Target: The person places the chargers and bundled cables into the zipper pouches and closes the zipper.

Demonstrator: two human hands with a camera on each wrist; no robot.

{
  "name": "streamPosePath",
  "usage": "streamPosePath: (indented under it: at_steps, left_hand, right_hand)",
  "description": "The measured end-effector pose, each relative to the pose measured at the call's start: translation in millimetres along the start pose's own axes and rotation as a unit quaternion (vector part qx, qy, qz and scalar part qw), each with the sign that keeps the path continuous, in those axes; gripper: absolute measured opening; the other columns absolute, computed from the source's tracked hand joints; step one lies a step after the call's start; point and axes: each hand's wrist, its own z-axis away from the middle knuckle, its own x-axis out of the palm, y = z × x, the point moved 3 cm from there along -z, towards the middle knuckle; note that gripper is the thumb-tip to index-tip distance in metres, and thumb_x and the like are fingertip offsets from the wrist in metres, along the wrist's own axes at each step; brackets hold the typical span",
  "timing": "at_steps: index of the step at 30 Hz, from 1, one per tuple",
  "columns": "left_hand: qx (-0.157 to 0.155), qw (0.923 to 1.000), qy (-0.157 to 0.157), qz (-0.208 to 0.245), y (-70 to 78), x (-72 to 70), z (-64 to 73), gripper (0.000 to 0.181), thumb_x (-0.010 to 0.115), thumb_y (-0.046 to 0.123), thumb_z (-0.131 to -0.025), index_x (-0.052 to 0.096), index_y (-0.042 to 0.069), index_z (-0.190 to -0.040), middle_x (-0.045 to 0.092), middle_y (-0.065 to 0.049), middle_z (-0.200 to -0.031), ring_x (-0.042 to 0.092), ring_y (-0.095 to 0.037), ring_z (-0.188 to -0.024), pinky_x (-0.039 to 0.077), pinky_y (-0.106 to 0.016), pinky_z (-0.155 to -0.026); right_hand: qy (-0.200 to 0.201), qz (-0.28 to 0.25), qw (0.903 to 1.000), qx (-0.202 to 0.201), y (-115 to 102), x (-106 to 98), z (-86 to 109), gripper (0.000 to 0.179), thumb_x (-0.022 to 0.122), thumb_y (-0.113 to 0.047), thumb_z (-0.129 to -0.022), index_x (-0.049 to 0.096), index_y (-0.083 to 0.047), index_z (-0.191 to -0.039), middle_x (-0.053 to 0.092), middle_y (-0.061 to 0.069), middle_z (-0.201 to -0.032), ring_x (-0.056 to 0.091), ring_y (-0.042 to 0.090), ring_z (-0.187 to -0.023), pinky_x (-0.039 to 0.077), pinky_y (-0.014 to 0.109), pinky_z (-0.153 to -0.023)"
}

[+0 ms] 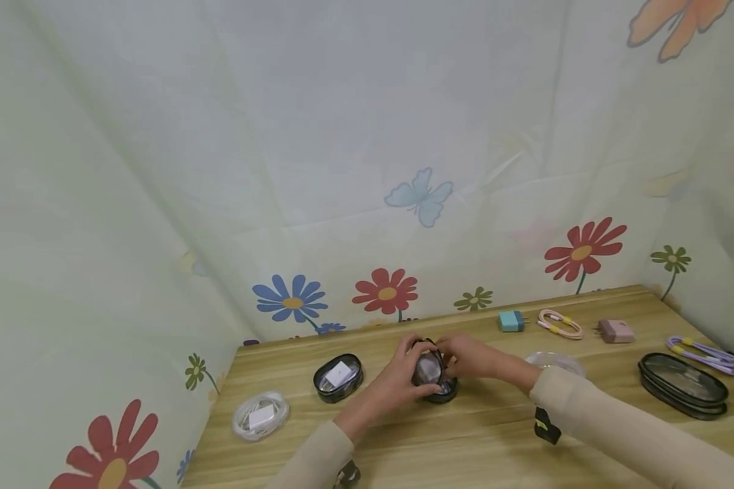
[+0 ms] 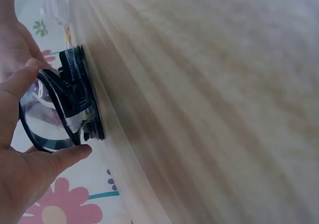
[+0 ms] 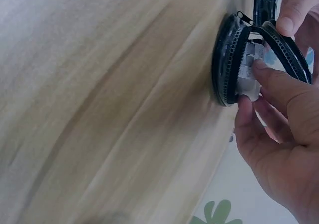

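Note:
A small clear pouch with black zipped edging (image 3: 227, 67) stands unzipped on the wooden table, its lid raised. My left hand (image 1: 397, 375) holds the raised lid (image 1: 429, 368), thumb at the lower edge and fingers over the top. On the other side, my right hand (image 1: 474, 356) reaches into the opening. In the right wrist view its thumb and fingers pinch a white charger (image 3: 250, 69) with small print on it, partly inside the pouch. The left wrist view shows the lid's clear window (image 2: 46, 117) tilted up from the base.
On the left lie a filled black-edged pouch (image 1: 355, 382) and a clear round case (image 1: 241, 424). Rightward are a teal charger (image 1: 512, 321), pink cable (image 1: 561, 324), pink charger (image 1: 615, 331), purple cable (image 1: 703, 354) and stacked black-edged pouches (image 1: 683, 385). My right forearm partly hides a clear case (image 1: 563, 362).

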Motion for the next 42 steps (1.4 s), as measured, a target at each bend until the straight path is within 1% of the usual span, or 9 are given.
streamPosePath:
  at_steps: [7,10,14,19,24,28,31,38,42]
  left_hand:
    - [0.016,0.9996,-0.011,-0.02,0.4,1.2,-2.2,0.066,0.076,0.039,-0.091,0.041,0.022,-0.145,0.03,-0.01,-0.156,0.045,-0.025,-0.135,0.048,-0.04,-0.105]
    - [0.011,0.9993,-0.023,-0.027,0.9,5.1,-3.0,0.067,0.075,0.041,-0.092,0.04,0.022,-0.146,0.031,-0.009,-0.158,0.041,-0.027,-0.139,0.046,-0.043,-0.107]
    - [0.004,0.9982,-0.034,-0.048,1.9,9.4,-4.2,0.067,0.073,0.045,-0.092,0.041,0.023,-0.147,0.029,-0.008,-0.161,0.036,-0.029,-0.144,0.044,-0.047,-0.109]
    - [0.0,0.9965,-0.047,-0.069,3.5,8.1,-7.2,0.063,0.07,0.048,-0.094,0.045,0.023,-0.146,0.032,-0.006,-0.161,0.033,-0.029,-0.145,0.042,-0.051,-0.11]
    - [0.0,0.9936,-0.057,-0.097,5.1,9.0,-8.5,0.055,0.067,0.049,-0.095,0.052,0.023,-0.141,0.039,0.0,-0.154,0.037,-0.026,-0.138,0.046,-0.045,-0.105]
    - [-0.001,0.9905,-0.058,-0.124,5.1,10.1,-10.0,0.05,0.064,0.054,-0.095,0.055,0.028,-0.138,0.041,0.003,-0.151,0.038,-0.023,-0.135,0.047,-0.042,-0.104]
    - [0.003,0.9869,-0.063,-0.149,4.6,10.8,-11.9,0.049,0.061,0.057,-0.096,0.057,0.03,-0.137,0.044,0.003,-0.15,0.039,-0.023,-0.134,0.046,-0.042,-0.104]
    - [0.002,0.9804,-0.084,-0.178,0.9,13.4,-13.4,0.045,0.057,0.061,-0.097,0.061,0.035,-0.133,0.048,0.003,-0.148,0.04,-0.024,-0.135,0.044,-0.043,-0.106]
    - [0.012,0.975,-0.092,-0.202,1.6,12.4,-14.6,0.037,0.05,0.051,-0.105,0.063,0.033,-0.134,0.049,0.002,-0.146,0.041,-0.024,-0.135,0.041,-0.042,-0.109]
  right_hand:
    - [0.025,-0.062,0.9975,0.026,8.9,4.9,0.2,0.029,0.08,0.004,-0.077,0.072,0.001,-0.105,0.071,0.009,-0.103,0.071,0.027,-0.096,0.059,0.041,-0.081]
    - [0.0,-0.136,0.99,0.038,13.7,4.0,7.0,0.037,0.079,0.004,-0.081,0.068,0.005,-0.116,0.07,0.018,-0.114,0.07,0.035,-0.105,0.059,0.04,-0.084]
    - [-0.023,-0.216,0.9731,0.078,19.9,-3.1,21.2,0.047,0.071,0.002,-0.091,0.057,0.009,-0.135,0.059,0.028,-0.135,0.063,0.043,-0.117,0.058,0.037,-0.086]
    - [-0.012,-0.23,0.9665,0.114,22.0,-13.8,31.3,0.047,0.067,-0.006,-0.097,0.053,0.007,-0.14,0.055,0.028,-0.14,0.063,0.04,-0.119,0.057,0.037,-0.088]
    - [-0.008,-0.193,0.9756,0.104,17.4,-19.5,35.0,0.047,0.066,-0.011,-0.099,0.053,0.008,-0.141,0.055,0.029,-0.14,0.062,0.042,-0.119,0.057,0.042,-0.09]
    - [0.007,-0.126,0.988,0.09,15.0,-22.3,37.9,0.047,0.065,-0.018,-0.101,0.055,0.0,-0.143,0.052,0.028,-0.144,0.055,0.047,-0.126,0.051,0.06,-0.094]
    - [0.023,-0.081,0.9936,0.076,13.0,-22.6,39.6,0.048,0.067,-0.023,-0.1,0.057,-0.008,-0.144,0.05,0.025,-0.148,0.05,0.048,-0.132,0.046,0.066,-0.097]
    - [0.048,-0.023,0.9977,0.042,6.8,-17.4,41.5,0.052,0.069,-0.029,-0.098,0.056,-0.01,-0.145,0.047,0.024,-0.151,0.047,0.048,-0.134,0.045,0.064,-0.1]
    - [0.056,-0.009,0.9976,0.04,4.7,-14.4,43.0,0.054,0.071,-0.03,-0.097,0.057,-0.008,-0.144,0.047,0.025,-0.15,0.046,0.049,-0.135,0.045,0.064,-0.099]
